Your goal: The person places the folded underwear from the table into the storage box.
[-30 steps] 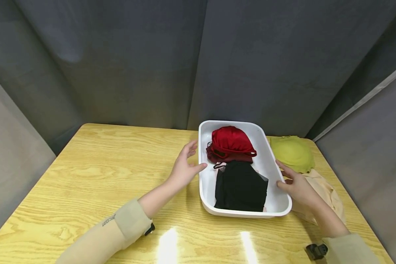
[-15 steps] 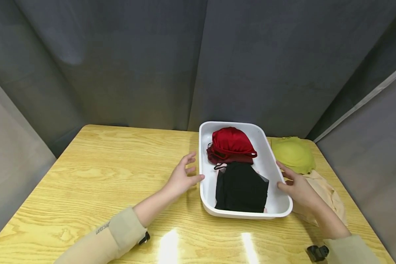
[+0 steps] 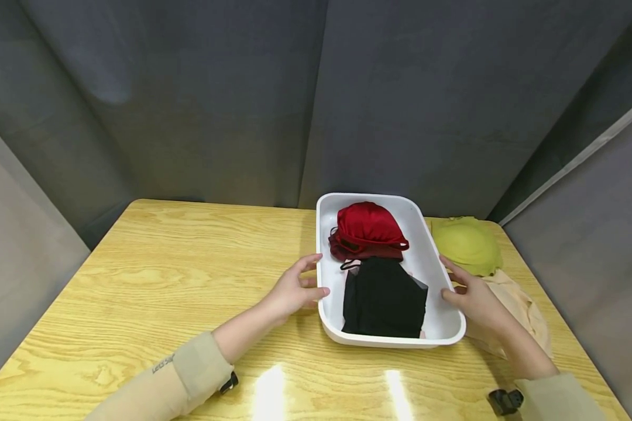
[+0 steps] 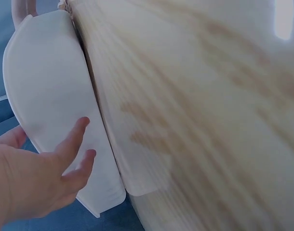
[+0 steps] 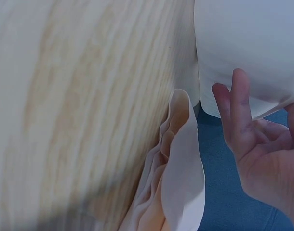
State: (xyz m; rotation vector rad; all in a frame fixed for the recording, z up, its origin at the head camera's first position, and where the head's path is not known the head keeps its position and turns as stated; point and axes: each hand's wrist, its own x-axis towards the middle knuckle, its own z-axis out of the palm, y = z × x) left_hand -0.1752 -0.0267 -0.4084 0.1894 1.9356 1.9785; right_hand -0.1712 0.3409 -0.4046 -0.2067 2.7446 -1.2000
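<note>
A white plastic bin (image 3: 333,292) stands on the wooden table. Inside it, a shiny red bra (image 3: 371,225) sits at the far end over a darker red garment, and a folded black garment (image 3: 384,301) fills the near end. My left hand (image 3: 292,287) is at the bin's left side, thumb tip over the rim; the left wrist view shows its spread fingers (image 4: 75,139) along the outer wall. At the right rim is my right hand (image 3: 474,298), thumb over the edge and fairly straight fingers (image 5: 240,96) by the outer wall.
Right of the bin, a yellow-green bra (image 3: 466,245) lies on the table (image 3: 189,263) at the back. A beige garment (image 3: 524,310) lies nearer, partly beneath the right forearm. Dark grey curtains (image 3: 216,105) hang behind the table and at its sides.
My left hand has slid toward me along the bin's left side and come in close to its rim. The right hand and the bin have stayed where they were.
</note>
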